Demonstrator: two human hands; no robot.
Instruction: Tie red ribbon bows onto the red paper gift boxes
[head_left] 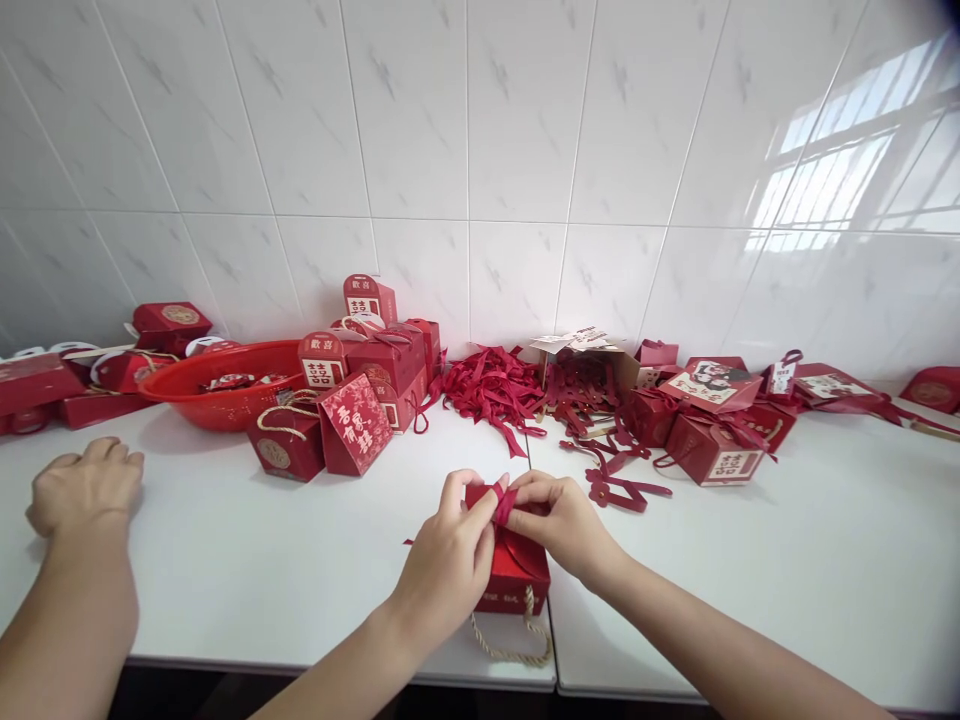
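A small red gift box (514,575) with a rope handle (514,645) stands near the front edge of the white table (750,580). Both my hands are at its top. My left hand (450,560) and my right hand (559,520) each pinch a piece of red ribbon (504,505) over the box. The fingers of both hands are closed on the ribbon.
Another person's hand (86,490) rests curled on the table at far left. A red basin (225,385), several red gift boxes (352,420), a heap of red ribbons (495,390) and more boxes (709,445) line the tiled wall.
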